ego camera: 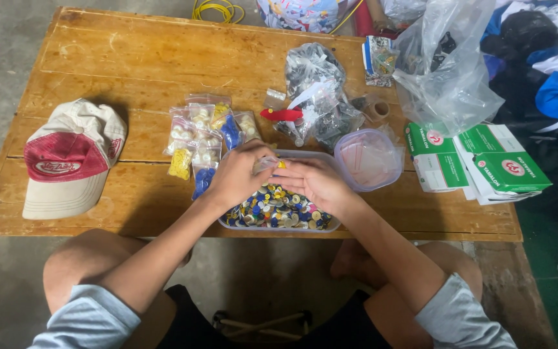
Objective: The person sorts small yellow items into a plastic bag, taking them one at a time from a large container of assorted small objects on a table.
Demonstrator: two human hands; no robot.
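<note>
While both hands meet mid-frame over the clear plastic tray of mixed coloured buttons [272, 210], a small clear bag [267, 165] is pinched by left hand [240, 174]; right hand [314, 181] grip clamped on a yellow button [281, 165], a steady bag mouth being needed next.

Left hand [237, 176] and right hand [314, 184] cover the far half of the button tray [279, 223]; whatever sits in their grip is too small to tell. Yellow cable [217, 10] and clear plastic bag [447, 71] cut off at top edge. Dark parts in the small bags [314, 90] unreadable.
</note>
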